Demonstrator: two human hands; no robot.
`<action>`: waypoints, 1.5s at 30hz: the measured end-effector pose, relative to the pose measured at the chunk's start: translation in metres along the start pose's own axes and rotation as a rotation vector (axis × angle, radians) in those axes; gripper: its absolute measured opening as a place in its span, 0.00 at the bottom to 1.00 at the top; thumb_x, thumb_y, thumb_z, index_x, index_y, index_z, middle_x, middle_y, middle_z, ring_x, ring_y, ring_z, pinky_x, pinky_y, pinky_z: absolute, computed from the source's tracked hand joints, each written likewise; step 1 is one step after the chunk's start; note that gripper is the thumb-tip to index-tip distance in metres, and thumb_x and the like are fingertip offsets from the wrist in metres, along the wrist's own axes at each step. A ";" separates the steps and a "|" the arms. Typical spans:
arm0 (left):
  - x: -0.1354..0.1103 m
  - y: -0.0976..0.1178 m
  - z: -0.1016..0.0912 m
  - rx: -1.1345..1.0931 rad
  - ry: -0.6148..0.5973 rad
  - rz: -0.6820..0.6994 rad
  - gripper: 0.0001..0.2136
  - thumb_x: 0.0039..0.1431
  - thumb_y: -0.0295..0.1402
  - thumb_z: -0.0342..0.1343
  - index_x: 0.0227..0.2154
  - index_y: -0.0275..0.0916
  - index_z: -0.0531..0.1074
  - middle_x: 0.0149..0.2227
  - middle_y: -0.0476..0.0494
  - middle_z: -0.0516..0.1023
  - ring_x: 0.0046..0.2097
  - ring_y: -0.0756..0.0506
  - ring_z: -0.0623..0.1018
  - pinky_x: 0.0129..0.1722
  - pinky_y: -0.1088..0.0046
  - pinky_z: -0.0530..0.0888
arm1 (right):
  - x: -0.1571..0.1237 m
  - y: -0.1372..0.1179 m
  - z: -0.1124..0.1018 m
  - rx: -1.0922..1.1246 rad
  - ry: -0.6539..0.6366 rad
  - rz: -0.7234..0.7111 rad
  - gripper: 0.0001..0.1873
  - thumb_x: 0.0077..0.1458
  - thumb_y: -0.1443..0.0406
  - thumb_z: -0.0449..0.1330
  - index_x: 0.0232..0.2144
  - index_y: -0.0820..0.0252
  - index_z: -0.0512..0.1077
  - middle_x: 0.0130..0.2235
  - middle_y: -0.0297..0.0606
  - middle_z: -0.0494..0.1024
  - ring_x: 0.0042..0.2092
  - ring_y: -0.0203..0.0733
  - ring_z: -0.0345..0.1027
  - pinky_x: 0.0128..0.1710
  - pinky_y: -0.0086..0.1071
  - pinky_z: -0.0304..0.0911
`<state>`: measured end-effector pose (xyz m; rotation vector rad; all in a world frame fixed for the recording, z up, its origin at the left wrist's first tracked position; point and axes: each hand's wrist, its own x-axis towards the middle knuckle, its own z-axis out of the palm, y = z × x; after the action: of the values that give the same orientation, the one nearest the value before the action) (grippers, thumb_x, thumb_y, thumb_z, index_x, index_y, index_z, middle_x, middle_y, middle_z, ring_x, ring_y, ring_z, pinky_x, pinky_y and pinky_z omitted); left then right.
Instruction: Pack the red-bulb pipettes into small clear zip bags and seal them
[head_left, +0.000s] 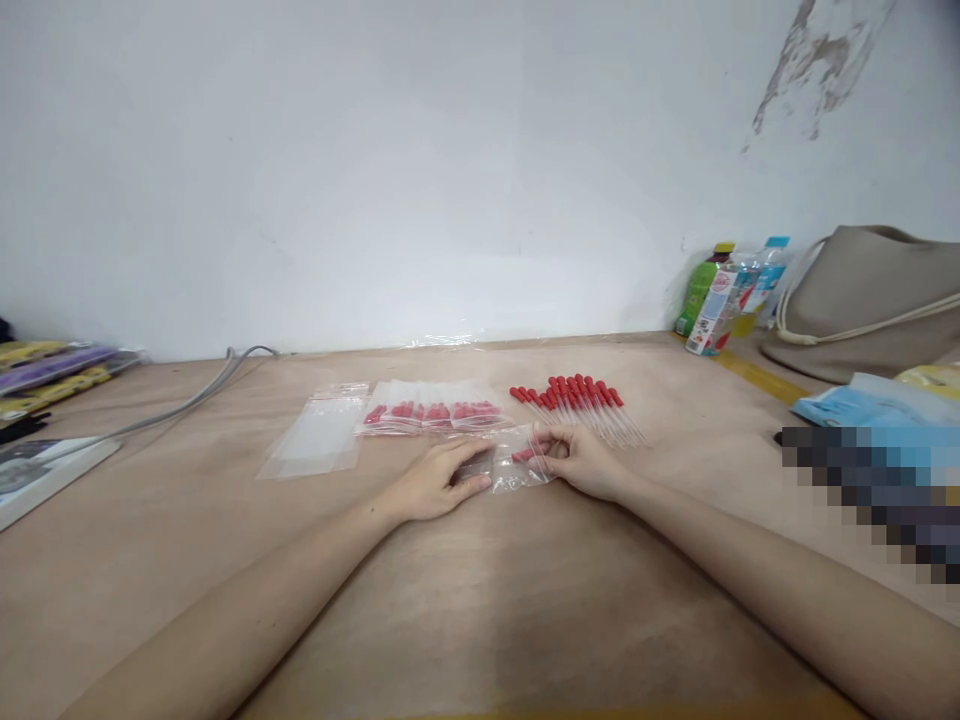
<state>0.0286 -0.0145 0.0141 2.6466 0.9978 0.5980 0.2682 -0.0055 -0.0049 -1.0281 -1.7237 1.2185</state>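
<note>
A small clear zip bag lies between my two hands, with the red rubber bulb of a dropper showing through its right part. My right hand pinches the bag's right end between thumb and fingertips. My left hand rests at the other end, thumb and fingers apart, touching the plastic. Just beyond lies a row of filled bags with red bulbs inside. Loose droppers with red bulbs and clear stems are fanned out behind my right hand. Flat clear bags lie at the left.
Bottles, a drink carton and a grey-brown drawstring bag stand at the back right. Blue packaging lies nearer. A grey cable crosses the left side, near a white box and yellow and purple packets.
</note>
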 end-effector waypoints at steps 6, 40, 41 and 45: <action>0.000 0.000 0.000 0.020 -0.025 0.005 0.19 0.61 0.40 0.47 0.54 0.42 0.62 0.56 0.44 0.66 0.57 0.44 0.65 0.56 0.63 0.62 | -0.001 -0.007 -0.004 -0.025 -0.051 0.028 0.16 0.41 0.55 0.63 0.26 0.62 0.70 0.23 0.31 0.69 0.26 0.33 0.62 0.26 0.27 0.56; -0.003 0.000 0.002 0.002 -0.022 -0.028 0.18 0.61 0.40 0.47 0.53 0.44 0.65 0.58 0.43 0.62 0.58 0.42 0.64 0.57 0.60 0.62 | -0.005 -0.012 -0.011 -0.160 0.128 0.276 0.11 0.48 0.59 0.57 0.32 0.58 0.63 0.25 0.34 0.75 0.19 0.32 0.58 0.19 0.27 0.50; -0.003 -0.001 0.002 -0.001 -0.026 -0.022 0.18 0.62 0.40 0.47 0.53 0.44 0.65 0.58 0.43 0.62 0.58 0.42 0.64 0.57 0.60 0.62 | -0.003 -0.015 -0.015 -0.295 0.189 0.214 0.10 0.48 0.60 0.57 0.33 0.59 0.64 0.25 0.34 0.74 0.21 0.33 0.60 0.21 0.27 0.52; -0.002 -0.004 0.003 -0.010 -0.034 -0.002 0.17 0.62 0.39 0.46 0.53 0.45 0.65 0.58 0.45 0.61 0.59 0.42 0.62 0.58 0.59 0.61 | 0.012 -0.029 -0.023 -0.809 0.314 -0.041 0.07 0.50 0.64 0.55 0.27 0.59 0.71 0.32 0.38 0.75 0.34 0.39 0.67 0.32 0.30 0.57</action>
<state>0.0260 -0.0134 0.0091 2.6381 0.9846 0.5544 0.2799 0.0074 0.0299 -1.5286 -1.9890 0.2639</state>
